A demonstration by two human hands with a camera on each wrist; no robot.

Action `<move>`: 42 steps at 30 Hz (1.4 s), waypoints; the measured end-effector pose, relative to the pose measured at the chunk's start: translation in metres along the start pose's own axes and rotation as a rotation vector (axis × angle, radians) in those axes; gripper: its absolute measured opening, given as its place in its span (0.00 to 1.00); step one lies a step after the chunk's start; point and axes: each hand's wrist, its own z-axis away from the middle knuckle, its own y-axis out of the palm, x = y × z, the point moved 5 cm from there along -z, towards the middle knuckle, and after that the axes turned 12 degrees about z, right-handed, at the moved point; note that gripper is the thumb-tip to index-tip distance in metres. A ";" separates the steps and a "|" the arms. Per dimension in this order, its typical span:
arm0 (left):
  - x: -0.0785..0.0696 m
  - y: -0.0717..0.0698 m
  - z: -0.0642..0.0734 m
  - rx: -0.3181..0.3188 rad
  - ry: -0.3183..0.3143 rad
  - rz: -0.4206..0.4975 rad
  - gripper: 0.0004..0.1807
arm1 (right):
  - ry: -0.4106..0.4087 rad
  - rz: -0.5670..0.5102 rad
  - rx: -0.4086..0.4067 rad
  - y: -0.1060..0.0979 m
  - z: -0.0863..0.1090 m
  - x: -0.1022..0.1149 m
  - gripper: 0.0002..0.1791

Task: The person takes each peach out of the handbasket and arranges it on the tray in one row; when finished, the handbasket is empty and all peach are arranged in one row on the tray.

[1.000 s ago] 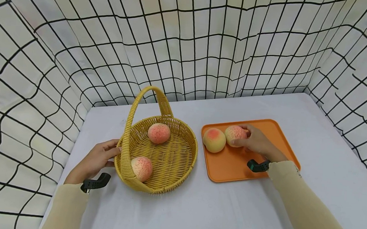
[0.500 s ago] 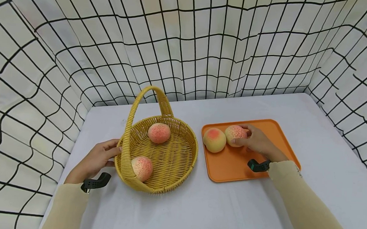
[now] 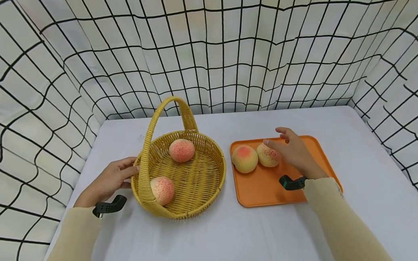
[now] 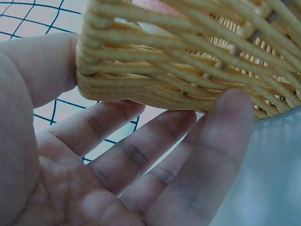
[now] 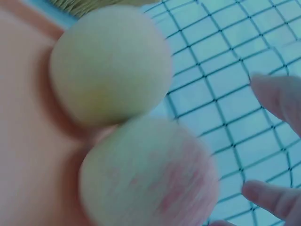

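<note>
My left hand (image 3: 112, 180) holds the rim of a yellow woven basket (image 3: 199, 186) from its left side. In the left wrist view one finger passes behind the rim (image 4: 89, 52), while the thumb (image 4: 230, 122) and other fingertips touch the outer wall. Over the orange tray (image 3: 259, 194), my right hand (image 3: 294, 152) spreads its fingers beside and above a speckled peach (image 3: 268, 157), holding nothing. In the right wrist view this peach (image 5: 150, 174) rests against a plainer peach (image 5: 110, 66), and the fingertips are apart from both.
Inside the basket lie a pink peach (image 3: 181, 150) at the back and a paler speckled peach (image 3: 162, 190) near the handle base. The tall handle (image 3: 150, 142) arches over the basket's left side. White cloth (image 3: 215, 244) covers the table, with black-gridded white curtain (image 3: 236, 51) behind.
My right hand has let go of the speckled peach and lifted slightly, its fingers spreading. The peach has turned a little on the tray. My left hand stays at the basket.
</note>
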 end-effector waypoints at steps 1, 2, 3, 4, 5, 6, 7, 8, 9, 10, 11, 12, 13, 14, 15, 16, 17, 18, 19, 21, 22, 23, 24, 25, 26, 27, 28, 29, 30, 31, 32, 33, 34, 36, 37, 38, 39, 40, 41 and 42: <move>0.000 0.000 0.000 0.002 0.002 -0.003 0.30 | -0.015 -0.009 -0.023 -0.002 0.001 0.006 0.52; 0.000 -0.001 0.000 0.003 0.002 -0.004 0.30 | -0.031 -0.024 -0.044 -0.003 0.001 0.013 0.51; -0.001 -0.001 0.000 0.005 0.003 -0.004 0.30 | -0.050 -0.041 -0.063 -0.003 0.002 0.020 0.51; -0.001 -0.001 0.000 0.006 0.003 -0.003 0.30 | -0.067 -0.058 -0.076 -0.003 0.002 0.027 0.50; -0.001 -0.001 0.000 0.005 0.003 -0.002 0.30 | -0.082 -0.072 -0.083 -0.002 0.002 0.034 0.49; -0.001 -0.001 0.000 0.004 0.003 -0.001 0.30 | -0.096 -0.090 -0.083 0.000 0.001 0.041 0.48; -0.002 -0.001 0.000 0.004 0.003 0.000 0.30 | -0.110 -0.101 -0.077 0.002 0.001 0.049 0.47; -0.002 -0.001 0.000 0.004 0.004 0.002 0.30 | -0.124 -0.117 -0.068 0.006 0.000 0.056 0.46; -0.002 0.000 0.000 0.004 0.005 0.005 0.30 | -0.139 -0.130 -0.055 0.010 -0.001 0.064 0.45; -0.002 0.000 0.000 0.004 0.006 0.008 0.30 | -0.155 -0.142 -0.040 0.015 -0.001 0.071 0.44; -0.002 0.000 0.000 0.005 0.008 0.009 0.30 | -0.170 -0.151 -0.021 0.020 -0.002 0.078 0.44; -0.002 0.001 0.000 0.005 0.010 0.011 0.30 | -0.185 -0.167 0.000 0.026 -0.003 0.086 0.44; -0.002 0.001 0.000 0.005 0.010 0.012 0.30 | -0.201 -0.180 0.020 0.032 -0.004 0.092 0.44; -0.002 0.001 0.000 0.005 0.011 0.016 0.30 | -0.218 -0.197 0.038 0.038 -0.005 0.099 0.43; -0.002 0.001 0.001 0.006 0.012 0.019 0.30 | -0.231 -0.206 0.056 0.044 -0.006 0.105 0.43; -0.002 0.001 0.001 0.005 0.012 0.021 0.30 | -0.246 -0.219 0.073 0.051 -0.007 0.110 0.42; -0.001 0.001 0.001 0.004 0.011 0.023 0.30 | -0.257 -0.232 0.090 0.057 -0.009 0.116 0.42; -0.001 0.001 0.001 0.002 0.010 0.024 0.30 | -0.267 -0.242 0.104 0.064 -0.010 0.120 0.41; -0.001 0.001 0.002 0.001 0.010 0.027 0.30 | -0.279 -0.242 0.115 0.070 -0.011 0.125 0.41; 0.000 0.000 0.002 -0.003 0.008 0.032 0.30 | -0.292 -0.250 0.143 0.083 -0.013 0.135 0.40; 0.000 0.000 0.003 -0.004 0.007 0.034 0.30 | -0.299 -0.257 0.157 0.089 -0.014 0.139 0.40; 0.001 0.000 0.003 -0.005 0.007 0.036 0.30 | -0.304 -0.256 0.170 0.095 -0.015 0.143 0.40; 0.001 0.000 0.003 -0.006 0.008 0.038 0.30 | -0.312 -0.253 0.183 0.101 -0.016 0.146 0.39; 0.001 0.000 0.003 -0.005 0.009 0.040 0.30 | -0.318 -0.248 0.195 0.107 -0.018 0.149 0.39; 0.001 0.000 0.003 -0.006 0.010 0.041 0.30 | -0.321 -0.244 0.207 0.112 -0.019 0.152 0.38; 0.001 0.000 0.004 -0.006 0.011 0.041 0.30 | -0.329 -0.230 0.219 0.117 -0.021 0.155 0.38; 0.001 0.000 0.003 -0.006 0.012 0.044 0.30 | -0.336 -0.220 0.231 0.122 -0.023 0.157 0.37; 0.001 0.000 0.003 -0.007 0.013 0.046 0.30 | -0.340 -0.205 0.244 0.127 -0.025 0.159 0.37; 0.001 0.000 0.003 -0.009 0.014 0.049 0.30 | -0.343 -0.191 0.258 0.131 -0.027 0.161 0.36; 0.002 0.001 0.003 -0.009 0.014 0.050 0.30 | -0.345 -0.175 0.271 0.135 -0.028 0.163 0.37; 0.002 0.001 0.003 -0.010 0.014 0.052 0.29 | -0.347 -0.160 0.287 0.138 -0.030 0.165 0.37; 0.002 0.001 0.003 -0.010 0.014 0.053 0.29 | -0.352 -0.146 0.301 0.142 -0.031 0.167 0.37; 0.002 0.001 0.003 -0.010 0.015 0.055 0.29 | -0.351 -0.135 0.315 0.146 -0.032 0.168 0.38; 0.002 0.001 0.004 -0.010 0.016 0.055 0.29 | -0.354 -0.109 0.333 0.153 -0.035 0.170 0.38; 0.002 0.001 0.004 -0.010 0.016 0.055 0.29 | -0.360 -0.087 0.332 0.156 -0.037 0.171 0.38; 0.002 0.001 0.004 -0.010 0.017 0.055 0.29 | -0.362 -0.067 0.330 0.159 -0.039 0.172 0.38; 0.002 0.001 0.004 -0.010 0.017 0.056 0.29 | -0.362 -0.049 0.325 0.161 -0.040 0.173 0.38; 0.002 0.001 0.004 -0.011 0.017 0.057 0.29 | -0.362 -0.032 0.320 0.164 -0.042 0.174 0.39; 0.002 0.001 0.004 -0.011 0.017 0.056 0.29 | -0.366 -0.012 0.311 0.166 -0.043 0.175 0.39; 0.002 0.001 0.004 -0.011 0.016 0.056 0.29 | -0.369 -0.002 0.306 0.168 -0.045 0.176 0.39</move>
